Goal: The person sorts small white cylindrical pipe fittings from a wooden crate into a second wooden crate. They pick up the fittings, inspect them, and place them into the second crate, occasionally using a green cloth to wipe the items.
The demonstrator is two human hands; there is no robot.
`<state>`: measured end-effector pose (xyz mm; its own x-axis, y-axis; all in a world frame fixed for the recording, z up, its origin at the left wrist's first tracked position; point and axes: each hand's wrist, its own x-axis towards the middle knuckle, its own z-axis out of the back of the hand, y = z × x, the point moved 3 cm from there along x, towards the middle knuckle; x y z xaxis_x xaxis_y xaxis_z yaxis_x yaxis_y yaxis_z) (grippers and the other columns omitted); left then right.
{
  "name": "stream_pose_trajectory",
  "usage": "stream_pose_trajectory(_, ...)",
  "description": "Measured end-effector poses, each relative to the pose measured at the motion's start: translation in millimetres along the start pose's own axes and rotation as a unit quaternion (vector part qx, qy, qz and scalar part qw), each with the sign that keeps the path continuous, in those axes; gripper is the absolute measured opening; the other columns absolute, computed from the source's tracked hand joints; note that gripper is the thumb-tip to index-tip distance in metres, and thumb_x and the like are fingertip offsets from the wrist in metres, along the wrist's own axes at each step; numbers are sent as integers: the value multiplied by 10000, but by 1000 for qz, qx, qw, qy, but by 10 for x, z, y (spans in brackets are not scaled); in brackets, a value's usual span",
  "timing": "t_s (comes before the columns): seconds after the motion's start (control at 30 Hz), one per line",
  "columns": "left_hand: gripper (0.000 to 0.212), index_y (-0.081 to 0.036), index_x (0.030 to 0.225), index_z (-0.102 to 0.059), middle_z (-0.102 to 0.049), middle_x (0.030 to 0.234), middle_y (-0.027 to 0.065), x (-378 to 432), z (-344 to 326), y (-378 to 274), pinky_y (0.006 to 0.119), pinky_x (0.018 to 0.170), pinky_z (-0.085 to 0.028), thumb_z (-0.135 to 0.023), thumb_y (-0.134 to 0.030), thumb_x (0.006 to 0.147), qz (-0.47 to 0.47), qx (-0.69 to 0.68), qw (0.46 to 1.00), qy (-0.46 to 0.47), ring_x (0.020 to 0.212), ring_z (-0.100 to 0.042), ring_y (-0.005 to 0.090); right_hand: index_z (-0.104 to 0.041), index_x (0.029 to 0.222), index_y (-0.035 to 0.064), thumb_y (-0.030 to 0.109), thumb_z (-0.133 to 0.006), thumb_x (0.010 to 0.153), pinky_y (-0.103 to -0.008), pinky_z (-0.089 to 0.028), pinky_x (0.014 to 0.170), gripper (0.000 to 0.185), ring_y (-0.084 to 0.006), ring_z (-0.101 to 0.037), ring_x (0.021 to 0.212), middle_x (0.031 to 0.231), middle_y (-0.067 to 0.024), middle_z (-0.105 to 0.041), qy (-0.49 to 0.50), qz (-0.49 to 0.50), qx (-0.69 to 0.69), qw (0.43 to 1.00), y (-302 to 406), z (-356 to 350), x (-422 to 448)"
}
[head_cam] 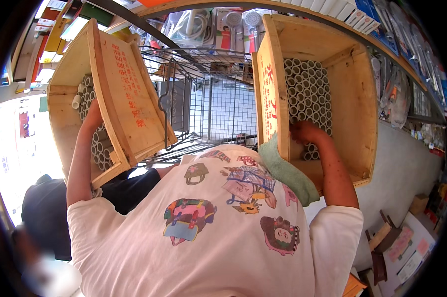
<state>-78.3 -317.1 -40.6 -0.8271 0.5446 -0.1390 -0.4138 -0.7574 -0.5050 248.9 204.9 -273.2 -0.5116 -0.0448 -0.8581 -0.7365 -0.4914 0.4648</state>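
Note:
Two wooden crates stand on either side of me. The left crate (69, 148) holds stacked short white plastic pipe pieces (86, 98), a few lying loose on top. My left hand (94, 113) reaches in among them; its fingers are hidden by the crate's wall. In the right crate (351, 92), similar tubes (307, 92) stand packed in rows with their round ends showing. My right hand (303, 131) is at the lower part of these rows, by the crate's inner wall, fingers curled; whether it grips a tube cannot be told. A green cloth (288, 174) drapes over that crate's near corner.
Between the crates stands a black wire rack (227, 107). Shelves beyond carry packaged shower heads (233, 29) and boxes (329, 11). Another person in dark clothing (52, 215) is close on the left. A small wooden chair (383, 237) stands at the lower right.

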Motion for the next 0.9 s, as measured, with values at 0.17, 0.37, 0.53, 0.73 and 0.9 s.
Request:
stream_pose_trajectory(0.17,265,51,1063,-605,-687,966,142,9,21,122,326,755,-515,-615,-55,821,34,-46,998,5,898,-638,166,-657,1064,56,186,-634,801,-272,-483,535,293,-129,-595,629,773,-40,-650,-1,15,-10,1000,-46,0,44)
stream_pose_trajectory(0.37,275,21,996,-623,-672,881,194,-29,58,-63,409,719,-513,-601,-197,829,51,233,971,-18,839,-660,313,-654,1061,51,193,-639,810,-272,-480,530,289,-126,-604,637,784,-36,-654,3,21,-11,1000,-48,1,52)
stream_pose_trajectory(0.53,277,2,924,-631,-645,850,233,-41,55,-246,484,706,-494,-609,-248,805,60,315,947,-30,837,-616,420,-652,1057,46,202,-640,813,-273,-479,527,291,-126,-602,634,774,-34,-645,11,29,5,999,-57,4,60)
stream_pose_trajectory(0.73,264,0,918,-647,-650,840,233,-75,13,-188,477,699,-501,-606,-236,808,94,241,963,-74,834,-631,409,-650,1047,45,213,-643,814,-272,-481,530,288,-126,-598,633,782,-30,-640,7,30,13,999,-62,8,67)
stream_pose_trajectory(0.9,248,13,957,-642,-666,858,216,-76,5,485,415,704,-513,-607,-190,820,119,97,986,-60,849,-658,337,-645,1045,34,216,-645,816,-269,-484,536,292,-126,-598,640,799,-28,-642,5,32,24,999,-24,17,31)
